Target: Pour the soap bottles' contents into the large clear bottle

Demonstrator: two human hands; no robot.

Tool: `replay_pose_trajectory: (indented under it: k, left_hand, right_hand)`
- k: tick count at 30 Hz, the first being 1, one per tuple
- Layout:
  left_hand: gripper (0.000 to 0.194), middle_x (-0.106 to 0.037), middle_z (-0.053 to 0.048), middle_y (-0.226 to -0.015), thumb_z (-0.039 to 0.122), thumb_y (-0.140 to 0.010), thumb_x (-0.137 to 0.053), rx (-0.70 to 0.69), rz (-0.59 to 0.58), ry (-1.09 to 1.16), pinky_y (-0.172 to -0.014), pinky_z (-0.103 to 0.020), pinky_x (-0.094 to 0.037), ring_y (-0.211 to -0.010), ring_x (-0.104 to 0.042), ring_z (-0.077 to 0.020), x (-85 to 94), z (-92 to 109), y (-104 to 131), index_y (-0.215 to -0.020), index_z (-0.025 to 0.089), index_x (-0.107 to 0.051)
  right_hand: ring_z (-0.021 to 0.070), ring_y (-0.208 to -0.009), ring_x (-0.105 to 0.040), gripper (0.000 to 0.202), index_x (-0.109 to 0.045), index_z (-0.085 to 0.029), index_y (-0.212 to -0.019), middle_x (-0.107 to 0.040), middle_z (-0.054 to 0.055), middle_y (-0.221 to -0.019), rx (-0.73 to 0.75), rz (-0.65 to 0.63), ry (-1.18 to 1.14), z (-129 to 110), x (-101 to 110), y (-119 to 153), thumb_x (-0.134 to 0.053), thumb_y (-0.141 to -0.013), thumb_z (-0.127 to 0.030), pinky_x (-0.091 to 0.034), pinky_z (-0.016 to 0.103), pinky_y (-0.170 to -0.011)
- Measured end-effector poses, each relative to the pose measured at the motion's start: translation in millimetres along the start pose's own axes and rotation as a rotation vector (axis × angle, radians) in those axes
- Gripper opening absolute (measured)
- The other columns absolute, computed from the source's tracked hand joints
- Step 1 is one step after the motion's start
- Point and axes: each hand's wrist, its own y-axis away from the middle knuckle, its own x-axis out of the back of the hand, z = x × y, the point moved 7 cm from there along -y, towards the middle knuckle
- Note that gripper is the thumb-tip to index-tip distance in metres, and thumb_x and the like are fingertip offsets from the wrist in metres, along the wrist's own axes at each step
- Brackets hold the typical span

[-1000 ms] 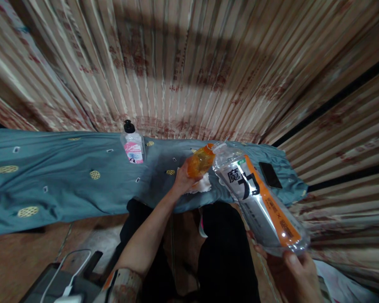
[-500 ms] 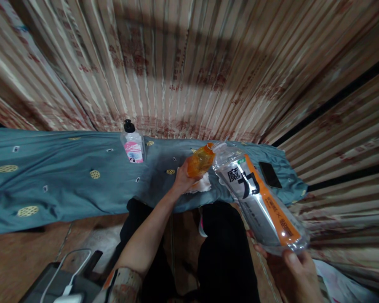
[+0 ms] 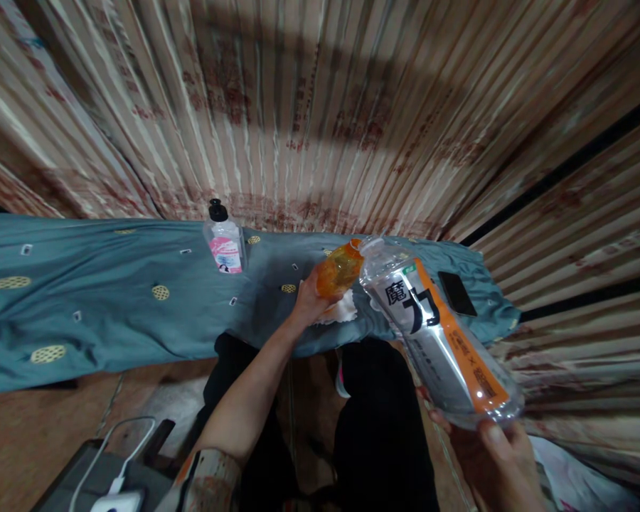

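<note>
My left hand [image 3: 310,299] is wrapped round a small orange bottle [image 3: 339,270], tilted with its mouth to the upper right. My right hand [image 3: 493,455] grips the base of a large clear bottle [image 3: 432,334] with a silver and orange label. That bottle slants, its neck down toward the orange one, and the two mouths meet or nearly so; whether they touch I cannot tell. A crumpled white cloth or tissue [image 3: 341,310] lies beneath my left hand. Back and to the left stands a clear bottle with a black cap and pink label [image 3: 227,245].
A teal patterned cloth [image 3: 112,284] covers the long surface before me. On its right part lies a black phone [image 3: 457,293]. Pleated curtains [image 3: 299,121] rise behind and at the right. A white device with a cable [image 3: 118,500] sits at the lower left.
Almost nothing differs. Both hands still hold their bottles mouth to mouth, and the view has shifted very slightly.
</note>
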Motion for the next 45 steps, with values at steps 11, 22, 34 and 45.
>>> replay_pose_trajectory:
  k: [11, 22, 34, 45]
  left_hand:
    - [0.072, -0.077, -0.006, -0.120, 0.023, -0.064, -0.087, 0.011, -0.011, 0.027, -0.100, -0.042, -0.059, -0.108, -0.075, -0.0261, -1.6, -2.5, -0.8, -0.130, 0.022, -0.056]
    - [0.072, -0.077, -0.006, -0.121, 0.022, -0.065, -0.086, 0.015, -0.027, 0.022, -0.101, -0.041, -0.059, -0.110, -0.074, -0.0260, -0.7, -0.3, -0.7, -0.130, 0.021, -0.056]
    - [0.075, -0.076, -0.007, -0.122, 0.022, -0.064, -0.088, 0.015, -0.017, 0.024, -0.103, -0.044, -0.059, -0.110, -0.075, -0.0274, -2.2, -3.5, -1.7, -0.131, 0.021, -0.056]
    - [0.072, -0.077, -0.007, -0.121, 0.021, -0.064, -0.087, 0.003, -0.018, 0.073, -0.102, -0.046, -0.060, -0.109, -0.075, -0.0263, -2.9, -3.8, -1.4, -0.129, 0.024, -0.057]
  right_hand:
    - [0.0312, -0.085, -0.081, 0.044, -0.074, -0.026, -0.115, -0.081, 0.010, -0.111, -0.006, -0.012, 0.000, -3.8, -4.1, 2.7, -0.087, -0.076, -0.042, -0.066, 0.041, -0.070]
    - [0.0318, -0.086, -0.081, 0.044, -0.074, -0.025, -0.115, -0.081, 0.010, -0.111, -0.001, 0.002, 0.019, -4.9, -4.3, 3.2, -0.087, -0.076, -0.042, -0.066, 0.041, -0.069]
    - [0.0359, -0.088, -0.081, 0.046, -0.071, -0.025, -0.121, -0.081, 0.013, -0.113, 0.020, -0.054, 0.057, 1.9, 4.9, -3.8, -0.083, -0.080, -0.040, -0.066, 0.049, -0.071]
    - [0.0343, -0.088, -0.080, 0.048, -0.070, -0.026, -0.120, -0.080, 0.011, -0.113, 0.006, -0.037, 0.080, -4.1, -0.7, -0.4, -0.084, -0.078, -0.044, -0.066, 0.045, -0.071]
